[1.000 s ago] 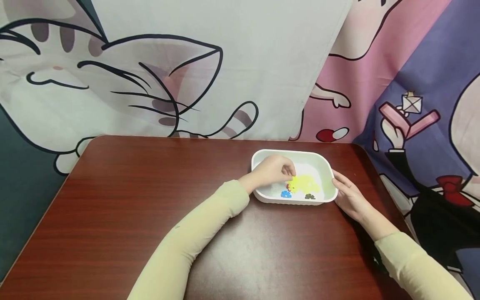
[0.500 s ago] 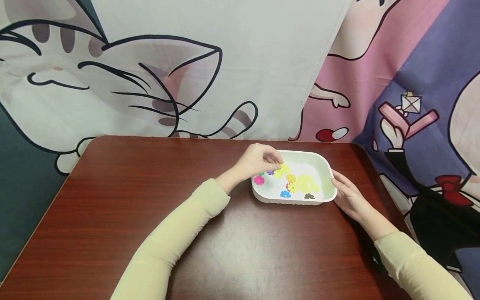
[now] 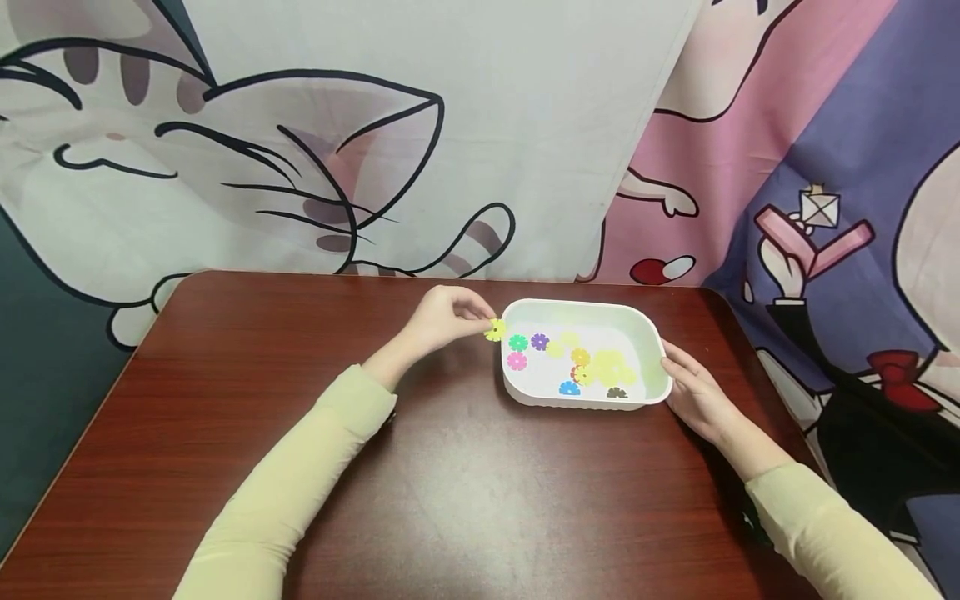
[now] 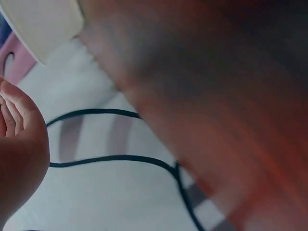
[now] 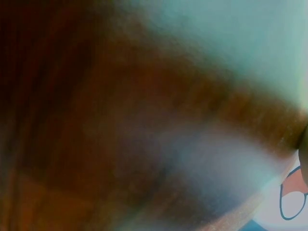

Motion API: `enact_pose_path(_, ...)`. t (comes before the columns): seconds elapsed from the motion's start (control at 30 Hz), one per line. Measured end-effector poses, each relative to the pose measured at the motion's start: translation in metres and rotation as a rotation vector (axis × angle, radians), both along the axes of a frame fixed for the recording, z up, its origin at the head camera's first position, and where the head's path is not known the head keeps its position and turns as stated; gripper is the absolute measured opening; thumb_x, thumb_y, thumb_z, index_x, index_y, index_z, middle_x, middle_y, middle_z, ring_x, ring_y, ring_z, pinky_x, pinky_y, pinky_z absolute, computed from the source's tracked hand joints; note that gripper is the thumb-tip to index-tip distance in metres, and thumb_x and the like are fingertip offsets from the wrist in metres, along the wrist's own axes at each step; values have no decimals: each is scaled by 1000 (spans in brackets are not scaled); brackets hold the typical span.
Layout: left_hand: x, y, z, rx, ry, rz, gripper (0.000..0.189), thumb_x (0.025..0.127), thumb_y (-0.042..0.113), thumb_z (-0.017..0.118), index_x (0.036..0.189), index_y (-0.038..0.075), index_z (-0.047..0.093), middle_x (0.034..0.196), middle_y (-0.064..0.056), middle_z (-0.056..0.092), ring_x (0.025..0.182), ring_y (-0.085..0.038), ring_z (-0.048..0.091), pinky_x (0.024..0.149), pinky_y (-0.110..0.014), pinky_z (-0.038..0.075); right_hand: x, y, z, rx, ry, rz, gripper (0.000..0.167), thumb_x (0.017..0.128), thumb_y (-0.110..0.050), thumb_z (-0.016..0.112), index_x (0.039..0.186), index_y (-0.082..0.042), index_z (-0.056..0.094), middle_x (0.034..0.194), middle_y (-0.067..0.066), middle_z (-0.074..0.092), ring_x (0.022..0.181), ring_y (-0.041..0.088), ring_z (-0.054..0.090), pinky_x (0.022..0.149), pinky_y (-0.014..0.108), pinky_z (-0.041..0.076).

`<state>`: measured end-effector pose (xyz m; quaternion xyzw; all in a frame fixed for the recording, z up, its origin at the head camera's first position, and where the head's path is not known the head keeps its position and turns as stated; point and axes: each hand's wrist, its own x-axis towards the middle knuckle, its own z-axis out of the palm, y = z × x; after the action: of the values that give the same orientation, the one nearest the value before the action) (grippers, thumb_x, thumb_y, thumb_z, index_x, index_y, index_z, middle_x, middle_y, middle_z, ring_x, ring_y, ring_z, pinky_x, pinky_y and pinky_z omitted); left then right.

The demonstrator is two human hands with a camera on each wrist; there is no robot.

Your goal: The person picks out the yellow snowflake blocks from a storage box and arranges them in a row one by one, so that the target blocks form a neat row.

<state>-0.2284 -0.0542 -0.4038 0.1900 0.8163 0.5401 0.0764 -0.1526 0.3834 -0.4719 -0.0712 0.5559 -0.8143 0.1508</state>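
Observation:
In the head view my left hand [image 3: 450, 318] pinches a yellow flower-shaped plastic disc [image 3: 495, 330] between thumb and fingertips, just outside the left rim of a white plastic basin [image 3: 510, 387]. My right hand [image 3: 699, 392] holds the basin's right end, thumb at the rim and fingers along the outer wall. Inside lie several similar discs, among them a green one [image 3: 518, 342], a pink one [image 3: 517, 361], a purple one [image 3: 540, 342] and a blue one [image 3: 570, 388]. The left wrist view catches part of the left hand [image 4: 21, 144], but not the pinched disc.
The basin stands on a brown wooden table [image 3: 450, 500], near its back right. Yellow discs [image 3: 607, 367] overlap in the basin's right half, by a dark one [image 3: 617, 392]. Behind the table hangs a cloth [image 3: 562, 150] with cartoon prints. The right wrist view is mostly blurred.
My left hand has lifted out of the basin and moved left past its rim with a yellow disc, uncovering the discs at the left end. The right hand stays at the basin.

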Motion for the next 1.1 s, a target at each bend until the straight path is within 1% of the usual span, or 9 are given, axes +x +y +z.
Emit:
enact_pose_path(0.1, -1, -12, -10, -6, -47, 9, 14, 89, 7, 84, 102, 1, 81, 98, -14, 81, 85, -16, 76, 80, -25, 61, 0, 0, 0, -2, 0, -4, 44, 114, -4, 34, 143, -23, 61, 142, -11, 67, 128, 1, 63, 103, 17, 51)
enact_pose_path(0.27, -1, -24, -25, -58, -113, -13, 14, 89, 5, 83, 102, -1, 81, 99, -15, 82, 84, -11, 75, 76, -22, 59, 0, 0, 0, 9, 4, -8, 47, 113, -2, 33, 143, -23, 62, 143, -11, 67, 128, 0, 62, 104, 16, 51)
enact_pose_path(0.4, 1, -29, -32, -110, -147, -27, 12, 89, 5, 82, 100, -1, 81, 96, -14, 82, 80, -10, 74, 70, -24, 59, -1, 0, 0, 18, 14, -13, 48, 112, 0, 32, 142, -22, 62, 142, -11, 67, 128, 0, 62, 104, 16, 51)
enact_pose_path(0.53, -1, -33, -38, -153, -171, -34, 9, 89, 3, 80, 97, -2, 81, 92, -14, 82, 75, -8, 72, 66, -25, 59, -2, -2, 1, 6, 16, -16, 48, 112, 0, 31, 141, -21, 62, 141, -10, 68, 127, 1, 63, 103, 16, 52)
enact_pose_path(0.63, -3, -36, -41, -200, -163, -41, 8, 89, 2, 80, 96, -2, 81, 90, -14, 82, 73, -6, 71, 66, -23, 58, -2, -2, 2, -11, 4, -17, 48, 112, 1, 32, 140, -21, 64, 140, -10, 69, 125, 1, 64, 102, 16, 52)
enact_pose_path(0.73, -4, -38, -42, -267, -118, -58, 7, 88, 3, 79, 94, 0, 81, 89, -13, 82, 73, -6, 70, 67, -20, 56, -2, -2, 2, -10, 1, -19, 48, 112, 0, 32, 140, -22, 64, 139, -11, 69, 125, 1, 64, 102, 16, 52)
enact_pose_path(0.83, -5, -39, -43, -319, -71, -80, 6, 87, 3, 79, 92, 1, 81, 87, -11, 81, 75, -9, 71, 70, -20, 54, -1, -2, 3, -6, 2, -23, 48, 112, 0, 33, 140, -22, 64, 139, -11, 69, 125, 0, 64, 102, 16, 52)
enact_pose_path(0.9, -5, -39, -45, -335, -46, -90, 6, 87, 3, 79, 91, 1, 81, 86, -10, 81, 77, -11, 72, 72, -20, 54, -1, -2, 3, 0, 2, -25, 47, 112, -1, 33, 140, -22, 64, 139, -11, 68, 125, 0, 64, 102, 16, 52)
enact_pose_path(1.1, -6, -41, -49, -341, -29, -93, 5, 86, 3, 80, 90, 2, 82, 85, -9, 81, 76, -10, 72, 73, -20, 55, 0, -2, 2, 19, -3, -19, 46, 112, -2, 33, 140, -23, 62, 140, -12, 68, 126, 0, 63, 103, 16, 51)
